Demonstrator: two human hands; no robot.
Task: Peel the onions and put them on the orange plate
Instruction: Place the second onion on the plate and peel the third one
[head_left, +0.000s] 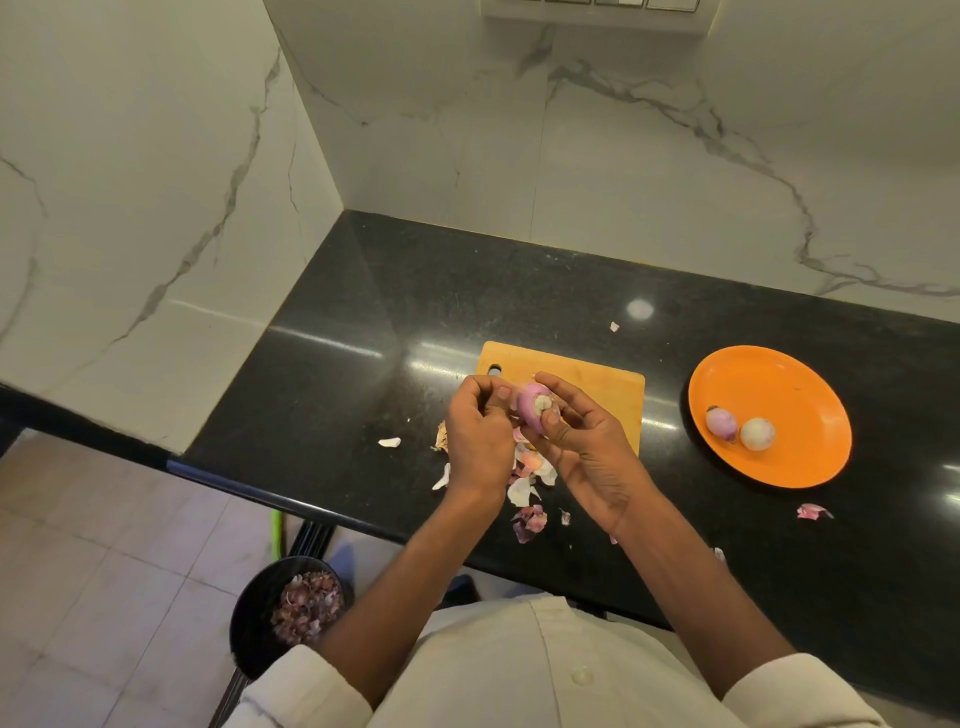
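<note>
Three onions, two hands, one plate

We count one onion (535, 410) held between the left hand (480, 441) and right hand (587, 447), two peeled onions (740, 428) on the single orange plate (795, 384), one wooden cutting board (597, 379), and one black bin (260, 623) of skins; the loose peel scraps (527, 488) on the counter are too many and too overlapped for us to count.

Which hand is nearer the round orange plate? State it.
Right. The right hand, holding the purple onion over the wooden board, is closer to the orange plate; the left hand is farther left.
</note>
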